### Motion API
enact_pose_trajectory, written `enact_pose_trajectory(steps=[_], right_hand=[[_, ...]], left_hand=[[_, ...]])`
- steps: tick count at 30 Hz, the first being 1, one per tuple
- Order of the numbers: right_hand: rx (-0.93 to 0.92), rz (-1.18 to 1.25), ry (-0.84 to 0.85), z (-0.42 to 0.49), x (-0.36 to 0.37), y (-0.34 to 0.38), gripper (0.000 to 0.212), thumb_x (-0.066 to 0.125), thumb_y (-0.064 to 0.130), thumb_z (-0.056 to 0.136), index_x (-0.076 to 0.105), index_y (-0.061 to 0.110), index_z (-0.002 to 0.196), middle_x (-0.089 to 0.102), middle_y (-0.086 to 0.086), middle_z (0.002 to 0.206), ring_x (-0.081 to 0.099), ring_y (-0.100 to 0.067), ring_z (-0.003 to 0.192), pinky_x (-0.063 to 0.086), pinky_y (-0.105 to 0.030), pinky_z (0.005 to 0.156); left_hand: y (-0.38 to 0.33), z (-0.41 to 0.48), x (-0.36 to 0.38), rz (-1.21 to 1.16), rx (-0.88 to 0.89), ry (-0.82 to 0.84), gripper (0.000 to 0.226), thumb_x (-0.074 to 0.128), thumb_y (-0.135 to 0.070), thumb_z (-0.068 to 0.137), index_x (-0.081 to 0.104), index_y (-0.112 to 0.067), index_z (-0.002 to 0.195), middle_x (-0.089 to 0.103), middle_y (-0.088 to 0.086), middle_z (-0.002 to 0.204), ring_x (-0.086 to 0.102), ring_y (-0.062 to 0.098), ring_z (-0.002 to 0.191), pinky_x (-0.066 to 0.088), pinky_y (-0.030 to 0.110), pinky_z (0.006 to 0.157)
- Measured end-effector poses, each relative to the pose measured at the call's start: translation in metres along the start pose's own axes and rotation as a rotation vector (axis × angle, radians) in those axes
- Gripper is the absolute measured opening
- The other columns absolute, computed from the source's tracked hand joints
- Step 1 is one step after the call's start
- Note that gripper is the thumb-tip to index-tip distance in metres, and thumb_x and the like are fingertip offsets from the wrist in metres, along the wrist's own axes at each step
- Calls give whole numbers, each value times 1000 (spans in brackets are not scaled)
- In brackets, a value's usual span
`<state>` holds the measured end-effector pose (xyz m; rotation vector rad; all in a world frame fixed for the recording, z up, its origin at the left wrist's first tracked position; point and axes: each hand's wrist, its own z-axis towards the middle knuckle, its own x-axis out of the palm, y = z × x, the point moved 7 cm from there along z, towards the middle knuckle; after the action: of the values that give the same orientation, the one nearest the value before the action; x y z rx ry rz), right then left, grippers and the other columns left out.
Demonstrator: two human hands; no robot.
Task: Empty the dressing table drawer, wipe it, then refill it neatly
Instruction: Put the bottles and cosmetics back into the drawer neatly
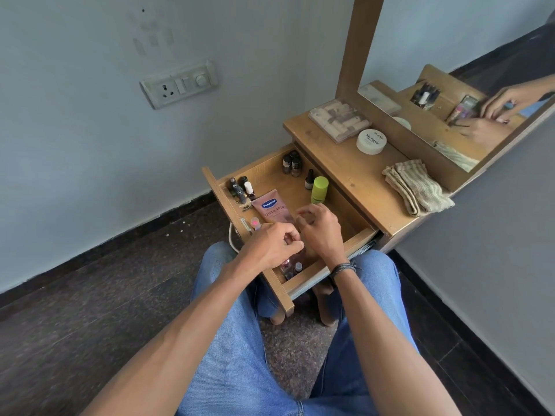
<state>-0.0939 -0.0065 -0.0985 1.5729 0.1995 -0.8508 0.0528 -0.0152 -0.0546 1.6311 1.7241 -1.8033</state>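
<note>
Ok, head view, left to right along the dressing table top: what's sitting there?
On top: clear plastic box of small tubes → white round jar → folded striped cloth.

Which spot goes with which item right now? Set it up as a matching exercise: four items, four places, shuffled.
Items:
1 Vaseline tube
2 green bottle
3 folded cloth
4 white tub

Places:
A on the tabletop beside the clear case
B lying flat in the drawer
C standing upright in the drawer
D on the tabletop, at its near end below the mirror

Pairs: 1-B, 2-C, 3-D, 4-A
</note>
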Motion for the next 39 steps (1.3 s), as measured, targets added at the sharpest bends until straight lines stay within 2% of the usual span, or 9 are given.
enact_pose_trajectory(steps=[3,6,11,17,19,23,33,36,39], right_hand=[[-3,-13,27,0,2,1,8,68,29,93,72,25,98,62,9,99,57,3,78,44,-16,68],[5,14,30,0,1,0,10,68,28,93,73,22,98,64,6,101,61,-6,85,53,-29,76],[29,93,-27,0,-7,0,5,68,25,90,73,25,92,67,7,97,63,-9,86,55,-33,78],[35,122,-48,0,-9,-1,7,68,24,91,74,22,94,66,6,96,61,-6,84,57,-36,77],[32,119,-41,-1,-9,0,7,67,24,91,73,23,94,65,6,96,61,-7,84,56,-36,76],[28,110,-36,-1,-9,1,6,68,25,91,73,25,93,65,8,95,59,-4,83,53,-31,74],[32,124,-25,-2,-10,4,6,68,25,90,72,29,91,66,10,94,59,1,83,45,-21,70],[38,100,-5,-1,-8,2,5,68,28,91,70,33,90,65,12,95,59,0,84,49,-26,72],[59,58,64,0,-2,-2,10,68,32,91,73,28,99,68,9,100,63,-5,86,56,-35,80]], left_hand=[[-3,1,0,33,5,-31,19,65,-45,91,68,-28,98,68,-15,76,62,-2,68,41,18,58],[-7,2,3,54,35,-45,20,62,-44,94,67,-26,100,64,-15,82,62,6,76,45,26,68],[-12,3,9,80,97,-37,21,57,-40,98,64,-23,106,60,-11,92,56,11,84,40,31,74],[-11,5,17,61,105,51,21,55,-42,98,63,-24,106,57,-11,102,53,12,91,39,32,77],[-10,6,18,54,109,73,20,55,-44,98,63,-26,103,58,-11,104,56,12,92,43,33,77],[-7,9,18,20,109,144,20,57,-45,96,67,-30,105,60,-13,109,61,12,98,52,42,90],[-8,9,23,-115,115,273,22,66,-41,93,72,-27,109,69,-11,114,67,6,104,51,43,100],[-4,8,19,-145,101,285,22,65,-43,93,71,-30,109,72,-11,111,68,4,103,52,42,99],[6,11,0,-165,82,193,18,59,-39,96,72,-36,109,72,-14,111,66,1,105,53,37,98]])
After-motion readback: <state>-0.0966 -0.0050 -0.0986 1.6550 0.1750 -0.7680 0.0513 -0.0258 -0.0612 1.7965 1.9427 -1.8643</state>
